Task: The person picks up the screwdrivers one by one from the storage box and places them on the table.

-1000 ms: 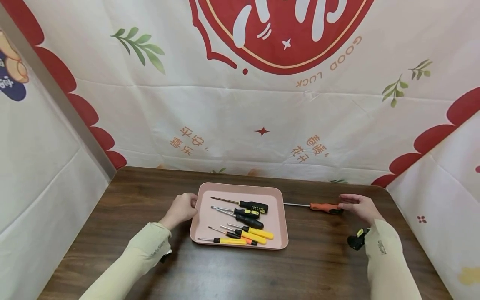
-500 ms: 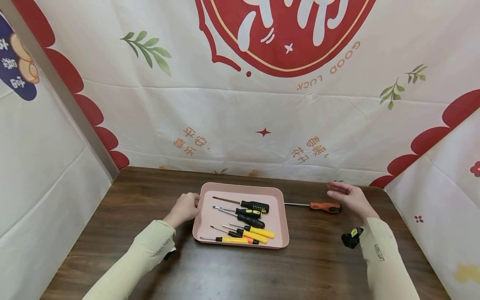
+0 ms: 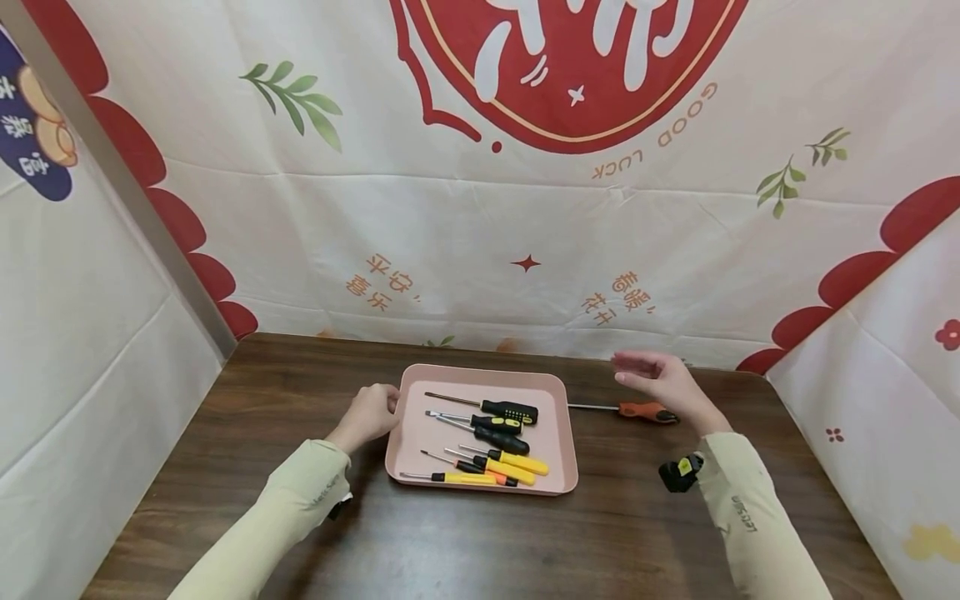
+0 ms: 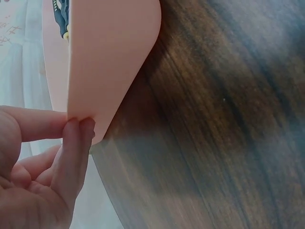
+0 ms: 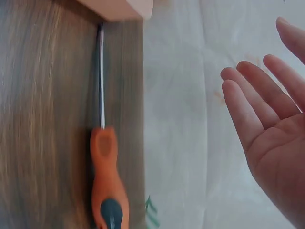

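Left-hand grip [image 3: 367, 416] pinching a rectangular pink tray [image 3: 480, 375] of mostly black and yellow screwdrivers [image 3: 502, 442] (I count seven), right-hand grip [image 3: 667, 388] wide, near a long orange-handled screwdriver [image 3: 639, 411]

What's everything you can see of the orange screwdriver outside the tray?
The orange screwdriver has a contoured, plastic-looking handle with a dark patch near its end, and a straight, metallic-looking shaft. It lies on the brown table, shaft pointing toward the pink tray; its tip isn't discernible, nor whether it touches the tray. Nothing holds it.
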`<action>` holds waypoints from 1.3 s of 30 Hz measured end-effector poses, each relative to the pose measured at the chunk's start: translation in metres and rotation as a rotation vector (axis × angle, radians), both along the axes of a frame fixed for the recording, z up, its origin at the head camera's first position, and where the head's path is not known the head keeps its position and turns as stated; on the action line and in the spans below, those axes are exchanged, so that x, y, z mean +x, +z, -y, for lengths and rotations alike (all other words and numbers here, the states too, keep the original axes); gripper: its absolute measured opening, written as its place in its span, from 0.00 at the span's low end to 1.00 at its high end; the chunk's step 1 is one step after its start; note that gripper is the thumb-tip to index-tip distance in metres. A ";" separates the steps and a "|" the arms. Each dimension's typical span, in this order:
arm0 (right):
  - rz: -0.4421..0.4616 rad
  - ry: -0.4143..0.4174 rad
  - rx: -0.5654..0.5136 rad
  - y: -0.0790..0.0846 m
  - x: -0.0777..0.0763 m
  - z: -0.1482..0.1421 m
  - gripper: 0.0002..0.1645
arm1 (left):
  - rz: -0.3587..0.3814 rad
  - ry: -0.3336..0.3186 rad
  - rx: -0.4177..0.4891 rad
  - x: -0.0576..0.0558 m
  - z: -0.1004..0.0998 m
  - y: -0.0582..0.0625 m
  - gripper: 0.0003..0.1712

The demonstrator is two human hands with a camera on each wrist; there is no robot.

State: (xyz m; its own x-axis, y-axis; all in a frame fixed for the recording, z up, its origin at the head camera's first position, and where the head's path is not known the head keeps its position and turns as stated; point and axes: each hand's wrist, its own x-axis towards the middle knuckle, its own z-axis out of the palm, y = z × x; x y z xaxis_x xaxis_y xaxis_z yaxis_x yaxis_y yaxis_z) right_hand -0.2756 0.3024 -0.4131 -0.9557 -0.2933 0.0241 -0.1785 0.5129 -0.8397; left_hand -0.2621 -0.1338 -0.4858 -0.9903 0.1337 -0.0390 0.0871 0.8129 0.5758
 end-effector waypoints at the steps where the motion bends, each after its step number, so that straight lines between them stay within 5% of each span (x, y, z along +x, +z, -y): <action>1: -0.001 0.015 -0.010 0.000 0.000 0.004 0.29 | 0.002 0.000 0.002 0.000 0.000 0.000 0.15; 16: 0.022 0.198 -0.020 -0.019 -0.011 0.058 0.27 | 0.018 -0.011 -0.013 -0.002 0.001 -0.001 0.13; 25: 0.031 0.217 0.017 -0.029 -0.016 0.085 0.26 | 0.040 -0.014 -0.011 -0.003 0.001 0.000 0.12; 32: 0.042 0.202 0.142 -0.037 -0.020 0.104 0.25 | 0.041 -0.019 -0.004 -0.003 0.002 0.002 0.12; 39: 0.074 0.239 0.098 -0.051 -0.022 0.120 0.25 | 0.048 -0.018 -0.006 -0.003 0.002 0.002 0.12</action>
